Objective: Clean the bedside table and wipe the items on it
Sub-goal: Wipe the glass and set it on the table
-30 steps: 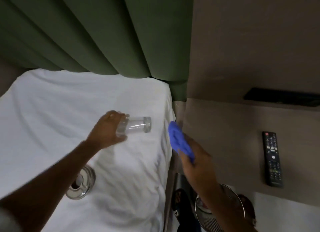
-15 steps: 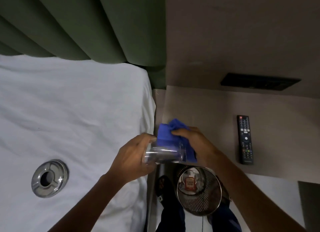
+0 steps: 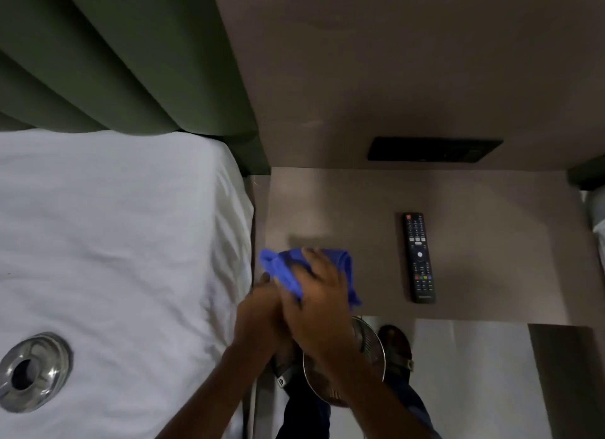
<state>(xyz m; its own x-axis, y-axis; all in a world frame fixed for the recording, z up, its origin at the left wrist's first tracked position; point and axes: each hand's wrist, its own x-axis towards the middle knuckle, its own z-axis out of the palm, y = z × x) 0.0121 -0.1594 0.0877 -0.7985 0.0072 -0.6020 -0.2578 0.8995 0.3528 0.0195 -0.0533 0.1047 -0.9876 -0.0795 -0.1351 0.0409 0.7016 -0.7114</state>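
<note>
My left hand point(image 3: 258, 311) and my right hand point(image 3: 314, 304) are pressed together over the left front corner of the brown bedside table point(image 3: 327, 203). A blue cloth point(image 3: 283, 268) is bunched in my right hand and wrapped over what my left hand grips. The clear glass is hidden under the cloth and my hands. A black remote point(image 3: 419, 258) lies lengthwise on the table, to the right of my hands. On the white bed sheet point(image 3: 114, 242) at lower left lies a round metal ashtray point(image 3: 31, 371).
A wire waste bin point(image 3: 373, 350) stands on the floor under my right wrist, beside my shoe point(image 3: 396, 347). A black panel point(image 3: 432, 148) is set in the wall behind the table. A green padded headboard point(image 3: 114, 62) rises behind the bed.
My left hand has carried the glass from over the bed to the table corner. My right hand has closed the blue cloth around it, and the glass has gone out of sight.
</note>
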